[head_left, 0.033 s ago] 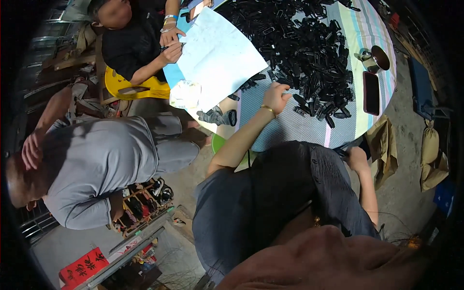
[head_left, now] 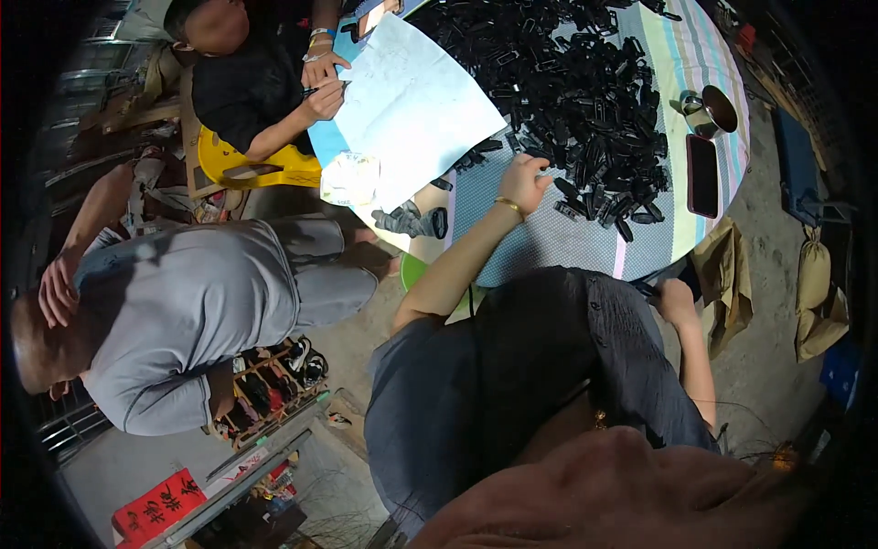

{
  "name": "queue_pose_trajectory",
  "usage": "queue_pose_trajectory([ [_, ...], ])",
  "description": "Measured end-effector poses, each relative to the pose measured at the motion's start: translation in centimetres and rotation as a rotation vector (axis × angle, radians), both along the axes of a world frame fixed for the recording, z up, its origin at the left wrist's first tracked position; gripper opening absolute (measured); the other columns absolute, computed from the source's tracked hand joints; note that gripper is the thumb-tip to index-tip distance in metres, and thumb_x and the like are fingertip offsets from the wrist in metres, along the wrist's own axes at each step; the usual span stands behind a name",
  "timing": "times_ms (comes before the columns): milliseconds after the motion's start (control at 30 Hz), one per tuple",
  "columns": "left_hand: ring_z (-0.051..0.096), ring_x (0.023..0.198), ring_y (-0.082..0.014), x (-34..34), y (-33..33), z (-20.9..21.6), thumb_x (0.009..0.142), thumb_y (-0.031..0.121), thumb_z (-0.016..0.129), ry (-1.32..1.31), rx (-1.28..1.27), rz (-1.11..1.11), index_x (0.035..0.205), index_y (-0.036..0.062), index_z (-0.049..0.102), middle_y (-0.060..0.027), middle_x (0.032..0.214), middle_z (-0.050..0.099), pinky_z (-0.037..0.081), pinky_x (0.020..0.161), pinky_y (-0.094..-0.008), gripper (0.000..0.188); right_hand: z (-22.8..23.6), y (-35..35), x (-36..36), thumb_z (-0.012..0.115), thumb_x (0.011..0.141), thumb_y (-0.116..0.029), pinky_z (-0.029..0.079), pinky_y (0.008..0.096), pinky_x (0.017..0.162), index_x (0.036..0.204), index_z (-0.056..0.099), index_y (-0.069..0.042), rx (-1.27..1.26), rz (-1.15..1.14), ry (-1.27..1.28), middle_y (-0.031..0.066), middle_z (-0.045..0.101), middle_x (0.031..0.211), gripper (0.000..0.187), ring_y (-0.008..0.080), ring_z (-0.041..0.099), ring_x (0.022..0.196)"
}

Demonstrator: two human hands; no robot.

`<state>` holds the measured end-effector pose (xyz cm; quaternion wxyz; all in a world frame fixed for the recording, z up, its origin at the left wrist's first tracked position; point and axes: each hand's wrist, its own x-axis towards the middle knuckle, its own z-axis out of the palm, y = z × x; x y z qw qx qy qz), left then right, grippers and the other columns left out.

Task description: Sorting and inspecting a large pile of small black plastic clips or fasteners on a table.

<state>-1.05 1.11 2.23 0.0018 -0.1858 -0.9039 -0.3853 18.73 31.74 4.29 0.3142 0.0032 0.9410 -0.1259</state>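
Observation:
My left hand (head_left: 524, 186) rests on the patterned tablecloth at the near edge of a heap of small black plastic parts (head_left: 594, 119). Its fingers are curled in and the thumb points right; whatever they may hold is hidden. A bracelet circles that wrist. Lower right, by the table's near edge, my right hand (head_left: 677, 300) is closed at a dark thing (head_left: 647, 287) that I cannot make out. Left of my left hand lie a dark crumpled glove-like thing (head_left: 413, 220) and a large white sheet (head_left: 412, 110).
A metal mug (head_left: 710, 112) and a dark phone (head_left: 702, 177) stand and lie on the round table's right side. Across the sheet, a person (head_left: 261, 91) on a yellow chair (head_left: 224, 160) holds a pen. Another person (head_left: 201, 293) in grey is at left. A brown paper bag (head_left: 727, 288) is at lower right.
The grey-clad person's raised arm at left has shifted slightly. My hands and the things on the table look the same.

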Motion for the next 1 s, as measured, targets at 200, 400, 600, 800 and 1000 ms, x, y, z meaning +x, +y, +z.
queue_pose_trajectory([
  [200,0.049,0.091,-0.03,-0.2,4.6,1.5,0.068,0.016,0.069,0.102,-0.107,0.025,0.094,0.0047,0.061,-0.0135,0.096,0.05,0.042,0.081,-0.0372,0.029,-3.8,0.9,2.9,0.057,0.071,-0.016,0.045,0.0444,0.073,0.077,0.064,-0.003,-0.026,-0.111,0.091,0.0206,0.06,0.082,0.016,0.037,0.057,0.082],
  [400,0.045,0.096,-0.0333,-0.9,3.5,2.1,0.06,0.006,0.072,0.191,-0.081,0.075,0.101,0.0041,0.05,-0.0141,0.106,0.046,0.04,0.085,-0.0384,0.046,3.6,-2.3,-3.4,0.06,0.075,-0.02,0.043,0.0419,0.065,0.077,0.063,-0.002,-0.337,-0.065,0.12,0.0195,0.059,0.074,0.018,0.0366,0.056,0.073],
  [600,0.048,0.094,-0.0323,-1.4,4.7,1.9,0.065,-0.001,0.062,0.277,-0.168,-0.003,0.105,0.0117,0.055,-0.0135,0.108,0.047,0.044,0.08,-0.0386,0.043,5.9,-7.1,-9.8,0.06,0.075,-0.014,0.046,0.0386,0.068,0.087,0.062,-0.001,-0.45,-0.11,0.559,0.0173,0.06,0.082,0.018,0.0341,0.058,0.077],
  [800,0.047,0.089,-0.0325,-2.5,6.4,1.5,0.068,0.002,0.056,0.259,-0.183,-0.069,0.103,0.0087,0.056,-0.0155,0.099,0.05,0.043,0.078,-0.0395,0.035,3.3,-10.2,-16.3,0.054,0.075,-0.007,0.048,0.0361,0.071,0.104,0.055,-0.003,-0.363,0.102,0.877,0.0126,0.056,0.1,0.029,0.0307,0.057,0.085],
  [1000,0.049,0.085,-0.0336,-3.5,5.1,0.8,0.067,0.003,0.057,0.28,-0.062,-0.003,0.087,0.0066,0.058,-0.0146,0.085,0.052,0.044,0.074,-0.0403,0.02,1.1,-12.2,-19.8,0.049,0.075,-0.009,0.05,0.0313,0.067,0.102,0.055,-0.004,-0.211,0.313,0.956,0.0092,0.056,0.095,0.028,0.0245,0.056,0.082],
])
